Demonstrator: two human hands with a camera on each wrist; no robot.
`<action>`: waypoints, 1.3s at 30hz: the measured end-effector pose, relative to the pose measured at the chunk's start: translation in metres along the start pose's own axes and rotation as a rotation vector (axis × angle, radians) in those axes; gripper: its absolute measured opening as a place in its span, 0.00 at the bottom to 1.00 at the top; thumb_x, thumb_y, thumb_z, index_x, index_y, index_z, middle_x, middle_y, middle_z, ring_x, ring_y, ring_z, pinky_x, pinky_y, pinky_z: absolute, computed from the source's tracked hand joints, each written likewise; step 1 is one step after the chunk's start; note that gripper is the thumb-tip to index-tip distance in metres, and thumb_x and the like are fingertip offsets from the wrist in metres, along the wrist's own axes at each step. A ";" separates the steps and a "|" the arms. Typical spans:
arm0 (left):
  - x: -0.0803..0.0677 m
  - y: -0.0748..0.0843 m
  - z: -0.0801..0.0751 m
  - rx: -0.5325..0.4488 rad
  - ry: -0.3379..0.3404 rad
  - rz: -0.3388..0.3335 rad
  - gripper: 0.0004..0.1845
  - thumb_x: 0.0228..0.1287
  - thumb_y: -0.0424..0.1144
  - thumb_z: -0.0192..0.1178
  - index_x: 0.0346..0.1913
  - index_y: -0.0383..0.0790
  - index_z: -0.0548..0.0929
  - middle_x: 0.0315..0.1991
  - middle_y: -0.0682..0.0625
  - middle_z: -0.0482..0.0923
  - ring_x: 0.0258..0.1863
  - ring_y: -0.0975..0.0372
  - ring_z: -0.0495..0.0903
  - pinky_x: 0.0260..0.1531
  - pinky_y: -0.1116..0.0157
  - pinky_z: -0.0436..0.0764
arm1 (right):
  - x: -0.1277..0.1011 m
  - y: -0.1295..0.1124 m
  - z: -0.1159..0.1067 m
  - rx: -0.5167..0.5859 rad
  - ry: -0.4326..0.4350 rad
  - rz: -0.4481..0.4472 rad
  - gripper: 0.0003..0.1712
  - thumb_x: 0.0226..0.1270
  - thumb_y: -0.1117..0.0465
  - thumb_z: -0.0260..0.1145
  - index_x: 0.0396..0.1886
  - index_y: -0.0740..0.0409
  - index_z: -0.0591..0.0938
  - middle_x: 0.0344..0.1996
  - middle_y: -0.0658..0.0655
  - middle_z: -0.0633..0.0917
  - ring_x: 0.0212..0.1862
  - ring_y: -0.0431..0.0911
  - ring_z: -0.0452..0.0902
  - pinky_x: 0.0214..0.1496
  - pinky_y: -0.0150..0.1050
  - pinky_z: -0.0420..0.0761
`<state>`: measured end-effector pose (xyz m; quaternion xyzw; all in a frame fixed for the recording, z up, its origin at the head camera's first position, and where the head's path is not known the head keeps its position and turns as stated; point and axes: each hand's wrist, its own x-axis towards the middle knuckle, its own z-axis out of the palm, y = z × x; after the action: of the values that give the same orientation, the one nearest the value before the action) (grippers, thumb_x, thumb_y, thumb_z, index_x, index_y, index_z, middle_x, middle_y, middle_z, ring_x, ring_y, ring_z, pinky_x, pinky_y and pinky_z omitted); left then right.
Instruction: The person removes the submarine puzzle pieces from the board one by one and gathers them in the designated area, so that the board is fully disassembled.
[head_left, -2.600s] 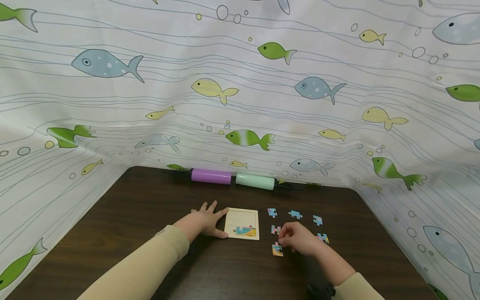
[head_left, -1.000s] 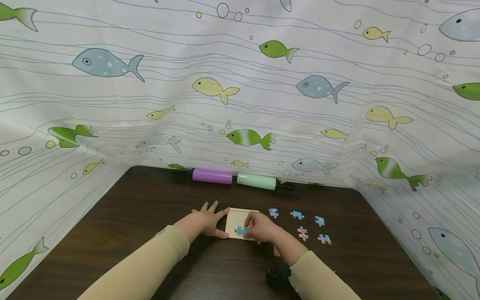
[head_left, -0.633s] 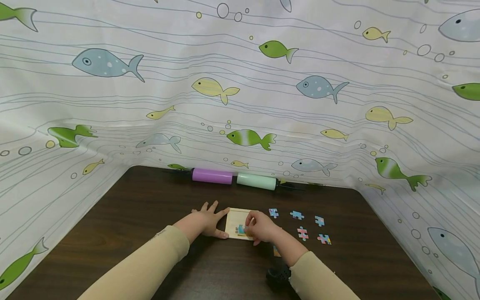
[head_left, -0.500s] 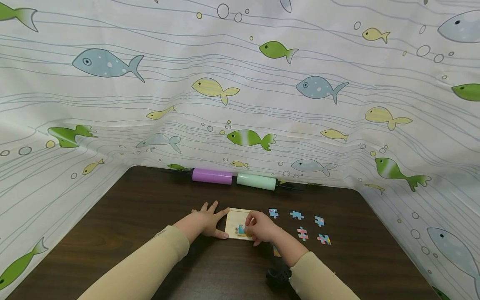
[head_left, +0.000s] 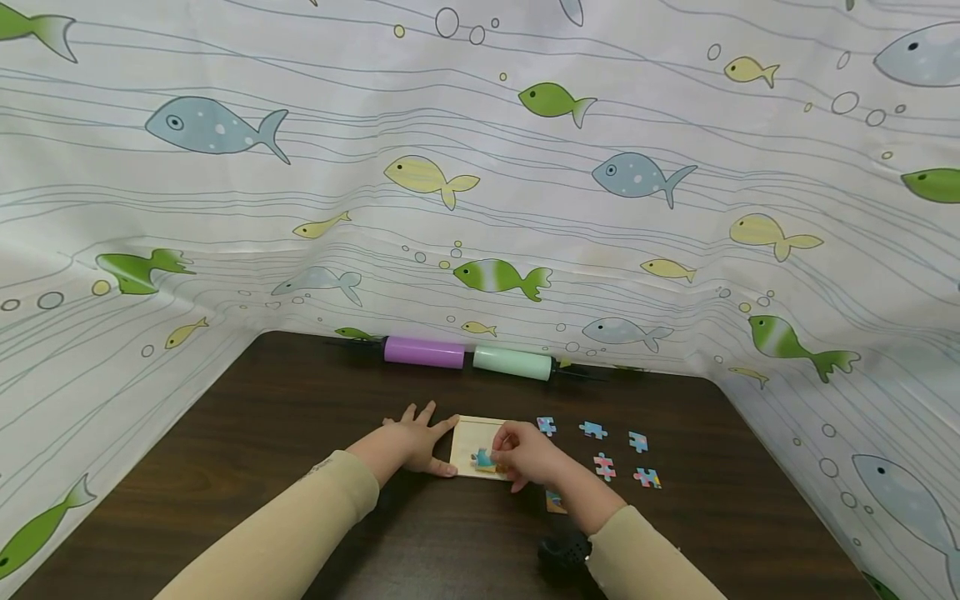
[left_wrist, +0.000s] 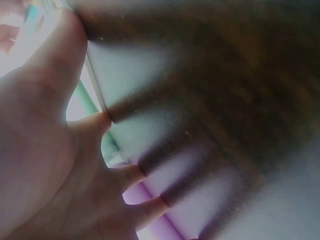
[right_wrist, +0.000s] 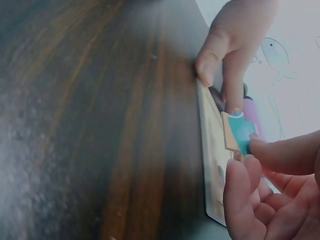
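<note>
A square, pale wooden puzzle board [head_left: 471, 433] lies on the dark table. My left hand [head_left: 408, 440] rests at its left side with fingers spread, thumb and index fingertip at the edge. My right hand [head_left: 528, 454] is over the board's right part and pinches a teal jigsaw piece [head_left: 482, 458] between thumb and fingers. In the right wrist view the jigsaw piece [right_wrist: 239, 132] stands tilted over the board [right_wrist: 212, 150], its teal face beside a tan edge. The right hand hides the board's lower right corner. In the left wrist view the left hand [left_wrist: 55, 130] shows spread fingers.
Several loose jigsaw pieces lie right of the board, among them a blue one [head_left: 592, 430] and a pink one [head_left: 604, 467]. An orange piece [head_left: 555, 502] is partly behind the right forearm. A purple cylinder [head_left: 423, 352] and a mint cylinder [head_left: 512, 362] lie at the back wall.
My right hand has moved left from the loose pieces to the board and now pinches the teal piece, which has tilted. My left hand has stayed at the board's left edge.
</note>
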<state>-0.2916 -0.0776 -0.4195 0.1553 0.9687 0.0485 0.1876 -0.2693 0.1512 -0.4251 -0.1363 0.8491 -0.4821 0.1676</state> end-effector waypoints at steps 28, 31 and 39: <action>-0.004 0.001 -0.003 -0.025 -0.001 0.015 0.51 0.56 0.68 0.62 0.79 0.56 0.54 0.78 0.38 0.44 0.74 0.37 0.44 0.60 0.30 0.54 | -0.087 0.040 -0.089 0.015 0.087 0.023 0.08 0.71 0.64 0.64 0.42 0.65 0.77 0.25 0.55 0.77 0.22 0.46 0.71 0.22 0.41 0.79; -0.003 0.001 -0.003 -0.028 -0.003 0.018 0.50 0.57 0.68 0.62 0.79 0.56 0.54 0.78 0.38 0.44 0.74 0.37 0.44 0.60 0.30 0.53 | -0.096 0.048 -0.097 0.017 0.096 0.050 0.08 0.71 0.63 0.65 0.42 0.64 0.77 0.25 0.55 0.77 0.21 0.46 0.71 0.22 0.41 0.78; -0.002 0.001 -0.002 -0.016 -0.004 0.006 0.50 0.57 0.68 0.62 0.79 0.57 0.54 0.78 0.40 0.44 0.74 0.38 0.44 0.62 0.31 0.53 | -0.115 0.071 -0.111 -0.035 0.036 0.058 0.06 0.71 0.65 0.64 0.38 0.65 0.77 0.23 0.53 0.76 0.20 0.44 0.69 0.20 0.37 0.73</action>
<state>-0.2901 -0.0769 -0.4167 0.1571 0.9674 0.0564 0.1906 -0.2160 0.3178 -0.4151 -0.1056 0.8638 -0.4646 0.1638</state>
